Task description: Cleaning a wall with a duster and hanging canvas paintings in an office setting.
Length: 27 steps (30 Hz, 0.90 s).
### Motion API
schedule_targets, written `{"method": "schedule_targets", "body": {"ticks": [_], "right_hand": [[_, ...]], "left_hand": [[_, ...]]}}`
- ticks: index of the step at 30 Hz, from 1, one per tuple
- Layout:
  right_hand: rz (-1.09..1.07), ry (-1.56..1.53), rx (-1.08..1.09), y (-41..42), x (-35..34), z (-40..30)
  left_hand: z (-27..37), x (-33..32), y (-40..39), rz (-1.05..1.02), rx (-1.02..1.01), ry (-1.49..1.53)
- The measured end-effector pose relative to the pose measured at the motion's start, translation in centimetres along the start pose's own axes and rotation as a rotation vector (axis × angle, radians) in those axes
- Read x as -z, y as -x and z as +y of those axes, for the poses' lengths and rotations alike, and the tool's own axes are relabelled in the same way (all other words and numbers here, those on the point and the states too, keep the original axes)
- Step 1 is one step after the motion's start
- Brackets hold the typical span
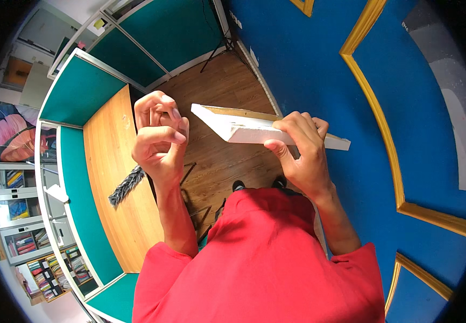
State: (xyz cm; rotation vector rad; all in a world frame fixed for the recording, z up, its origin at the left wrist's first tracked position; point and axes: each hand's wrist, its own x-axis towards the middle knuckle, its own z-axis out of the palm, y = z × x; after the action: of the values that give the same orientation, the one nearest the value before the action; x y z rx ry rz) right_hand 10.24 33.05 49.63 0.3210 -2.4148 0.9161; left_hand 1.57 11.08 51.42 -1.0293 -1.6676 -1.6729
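Observation:
My right hand [303, 151] grips a small white framed panel [253, 135] by its edge, thumb below and fingers over the top. The panel is held tilted in front of my chest, with a tan strip showing along its far side. My left hand [160, 135] is raised just left of the panel's near corner, not touching it. Its fingers are curled towards the thumb, and whether something tiny is between them cannot be told. A grey fluffy strip [127, 186] lies on the wooden desk [112, 161], beyond my left wrist.
Green partition panels [81, 91] with white rails border the desk. To the right rises a blue wall [370, 161] with gold moulding [378, 117]. Cables [227, 42] hang at the far corner of the wooden floor [217, 89]. Dark metal legs stand beside the desk.

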Motion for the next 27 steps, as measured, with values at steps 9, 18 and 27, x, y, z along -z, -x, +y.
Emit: {"method": "schedule_targets", "body": {"ticks": [9,18,27], "right_hand": [[-0.006,0.018,0.029,-0.2,0.0,-0.2],[-0.064,-0.075,0.007,-0.4,-0.1,-0.4],[0.457,-0.201,-0.133,0.8,3.7,1.8]], "left_hand": [[-0.7,0.3,0.1,-0.117,0.061,0.197],[-0.7,-1.2,1.3,-0.43,0.3,-0.071],[-0.4,-0.4,3.5,-0.202,0.271,-0.142]]}}
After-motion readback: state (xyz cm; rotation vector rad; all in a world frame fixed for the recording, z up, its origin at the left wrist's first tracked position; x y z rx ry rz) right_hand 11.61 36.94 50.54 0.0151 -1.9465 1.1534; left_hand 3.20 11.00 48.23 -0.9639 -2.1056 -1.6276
